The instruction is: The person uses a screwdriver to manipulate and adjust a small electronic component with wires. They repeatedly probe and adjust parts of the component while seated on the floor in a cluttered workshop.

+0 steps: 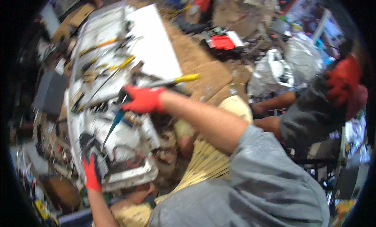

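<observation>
Screwdriver gripped in right hand, tip pointing down-left, left hand clutching white appliance casing.

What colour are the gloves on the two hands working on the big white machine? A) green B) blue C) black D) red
D: the right hand, gripping tools over the opened white appliance, wears a red glove, and so does the left hand, which rests on the appliance's near edge.
</observation>
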`<state>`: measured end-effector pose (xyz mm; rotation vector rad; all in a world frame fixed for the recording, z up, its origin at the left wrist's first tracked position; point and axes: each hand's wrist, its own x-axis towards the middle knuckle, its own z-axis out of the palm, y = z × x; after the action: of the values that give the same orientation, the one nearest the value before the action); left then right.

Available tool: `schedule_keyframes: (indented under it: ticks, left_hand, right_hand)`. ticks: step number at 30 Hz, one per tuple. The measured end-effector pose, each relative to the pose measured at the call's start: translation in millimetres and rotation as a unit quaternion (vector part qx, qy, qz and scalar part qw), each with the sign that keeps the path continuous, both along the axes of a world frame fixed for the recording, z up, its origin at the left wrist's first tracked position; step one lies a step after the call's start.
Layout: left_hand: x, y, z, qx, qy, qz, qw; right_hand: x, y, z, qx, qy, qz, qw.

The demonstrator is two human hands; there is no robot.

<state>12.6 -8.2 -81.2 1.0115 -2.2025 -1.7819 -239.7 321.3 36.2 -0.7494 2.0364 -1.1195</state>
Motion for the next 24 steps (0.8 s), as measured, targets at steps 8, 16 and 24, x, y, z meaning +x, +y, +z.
schedule_keyframes:
  ticks: [8,16,24]
  left_hand:
    - [-12.1,-9.3,-24.6,-0.023,0.095,-0.109,0.989]
    - [-4.4,-28.6,-16.4,0.102,0.105,-0.071,0.987]
    - [-6.8,-1.5,3.3,-0.037,0.044,-0.096,0.994]
  right_hand:
    - [-12.6,11.9,-42.4,-0.169,0.132,0.04,0.976]
    - [-24.9,-14.7,-20.9,0.07,0.098,0.163,0.979]
    - [8.9,6.5,-5.6,-0.002,0.219,0.158,0.963]
